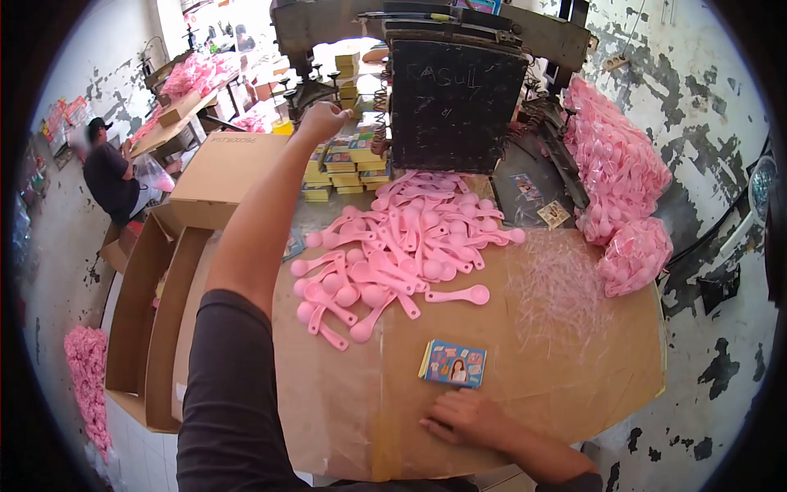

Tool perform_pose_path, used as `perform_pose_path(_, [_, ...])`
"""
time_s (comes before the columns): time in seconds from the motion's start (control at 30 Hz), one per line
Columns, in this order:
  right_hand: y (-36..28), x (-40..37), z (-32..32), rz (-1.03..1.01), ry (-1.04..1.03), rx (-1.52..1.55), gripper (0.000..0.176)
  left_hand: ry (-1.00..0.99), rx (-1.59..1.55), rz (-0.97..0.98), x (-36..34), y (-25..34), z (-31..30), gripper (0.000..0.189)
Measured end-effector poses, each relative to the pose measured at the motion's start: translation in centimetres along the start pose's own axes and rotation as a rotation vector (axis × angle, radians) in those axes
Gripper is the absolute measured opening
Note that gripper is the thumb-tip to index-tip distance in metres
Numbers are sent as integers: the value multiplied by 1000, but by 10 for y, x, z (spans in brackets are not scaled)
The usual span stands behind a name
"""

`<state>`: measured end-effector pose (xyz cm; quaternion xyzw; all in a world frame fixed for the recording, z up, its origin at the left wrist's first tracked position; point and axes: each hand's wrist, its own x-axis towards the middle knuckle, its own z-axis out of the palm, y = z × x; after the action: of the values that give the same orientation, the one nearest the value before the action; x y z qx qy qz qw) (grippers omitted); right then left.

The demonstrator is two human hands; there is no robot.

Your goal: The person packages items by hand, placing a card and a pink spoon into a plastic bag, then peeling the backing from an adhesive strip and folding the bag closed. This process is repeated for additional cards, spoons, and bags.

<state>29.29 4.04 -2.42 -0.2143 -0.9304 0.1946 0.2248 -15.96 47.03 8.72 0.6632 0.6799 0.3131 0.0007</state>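
Observation:
My left hand (324, 121) is raised at the far end of my stretched arm, near the stacked yellow-edged card packs (346, 164). Its fingers are curled together, and what they hold, if anything, is too small to name. On the cardboard surface (459, 443) lies my right hand (469, 418), palm down, its fingers loosely bent and holding nothing visible. Just beyond its fingertips rests a small stack of blue picture cards (455, 365). A heap of pink spoons (393, 254) spreads over the middle of the table.
Behind the spoons stands a black panel (455, 107). Bagged pink spoons (615, 164) pile up at right, beside clear plastic scraps (561, 287). Open cardboard boxes (156, 320) stand at left. A person in dark clothes (111, 176) sits farther back at left.

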Motion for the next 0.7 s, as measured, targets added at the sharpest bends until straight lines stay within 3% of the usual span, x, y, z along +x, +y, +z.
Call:
perform_pose_path(0.03, [-1,1,-1,7,-13,12,17,-92,-40,-79,21,-2,7,54])
perform_pose_path(0.1, [2,0,2,19,3,51,17,-92,17,-208,56,-10,34,58])
perform_pose_path(0.13, [3,0,2,26,10,72,17,-295,-40,-431,72,-8,43,61])
perform_pose_path(0.2, [3,1,1,35,1,95,17,-457,-146,-421,84,-14,58,63])
perform_pose_path(0.3, [6,7,-5,9,-14,97,17,-531,-56,-309,88,-12,73,63])
perform_pose_path(0.37, [8,9,-8,3,-15,99,16,-675,207,-175,117,-32,88,63])
perform_pose_path(0.43, [7,8,-7,20,3,117,17,-706,175,-218,133,-47,114,61])
perform_pose_path(0.5, [8,4,-6,11,2,133,14,-609,-111,-407,138,-50,131,56])
perform_pose_path(0.7, [10,4,-5,13,-6,173,14,-487,-238,-511,139,-40,124,54])
